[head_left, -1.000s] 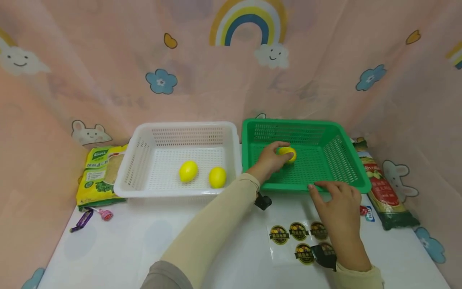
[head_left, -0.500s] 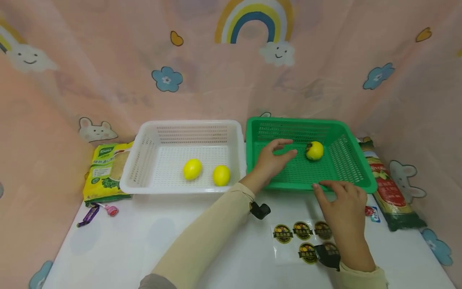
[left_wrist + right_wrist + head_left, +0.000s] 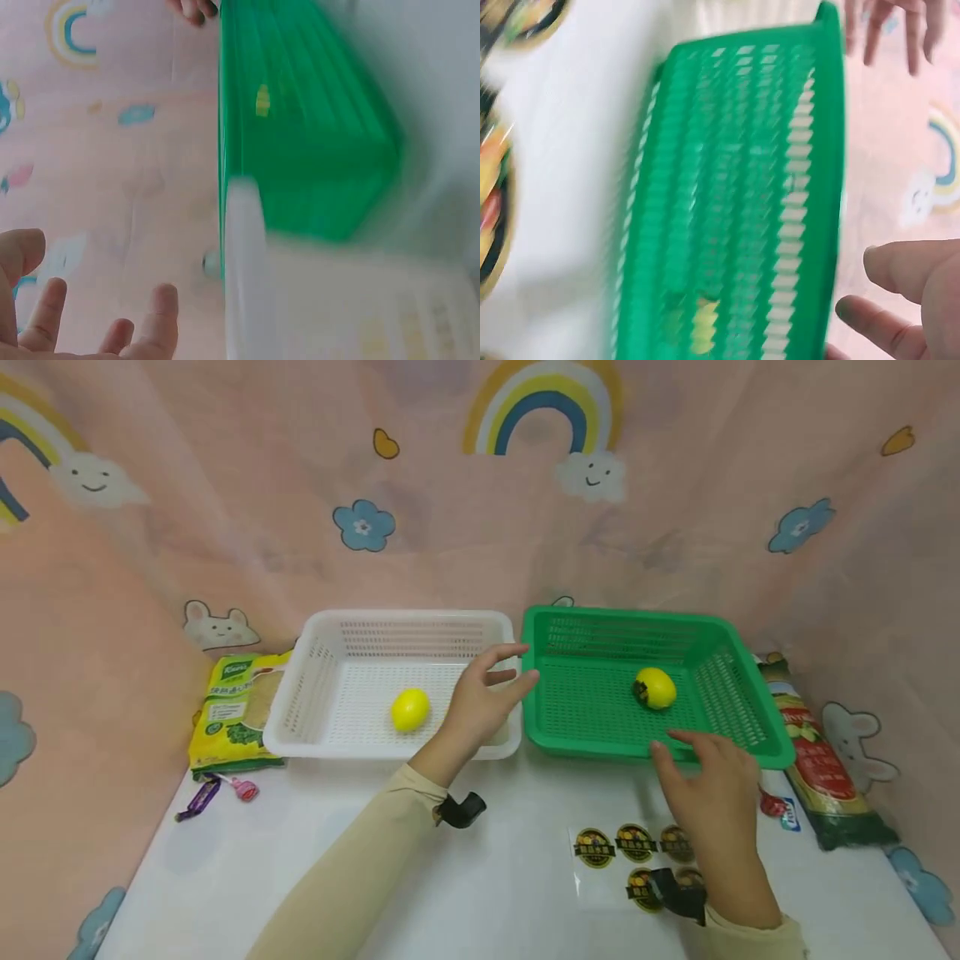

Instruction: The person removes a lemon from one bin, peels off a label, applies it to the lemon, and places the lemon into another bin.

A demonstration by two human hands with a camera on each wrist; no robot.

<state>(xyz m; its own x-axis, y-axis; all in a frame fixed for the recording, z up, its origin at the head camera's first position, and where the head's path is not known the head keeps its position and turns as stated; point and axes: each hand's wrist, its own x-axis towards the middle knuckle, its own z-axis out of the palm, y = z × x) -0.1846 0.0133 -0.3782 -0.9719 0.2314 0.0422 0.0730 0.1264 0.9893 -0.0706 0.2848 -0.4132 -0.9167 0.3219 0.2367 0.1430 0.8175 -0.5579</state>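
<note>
Left hand (image 3: pixel 480 702): your fingers spread, empty, over the white basket (image 3: pixel 315 668).
Right hand (image 3: pixel 708 785): your fingers relaxed, tips at the green basket (image 3: pixel 750 693) rim.
Lemon (image 3: pixel 655 687): inside green basket.

A yellow lemon (image 3: pixel 411 709) lies on its side on the white basket's (image 3: pixel 315 668) floor, right of centre. Another lemon (image 3: pixel 655 687), bearing a dark sticker on its left end, rests in the green basket (image 3: pixel 592 710), toward its right wall.
</note>
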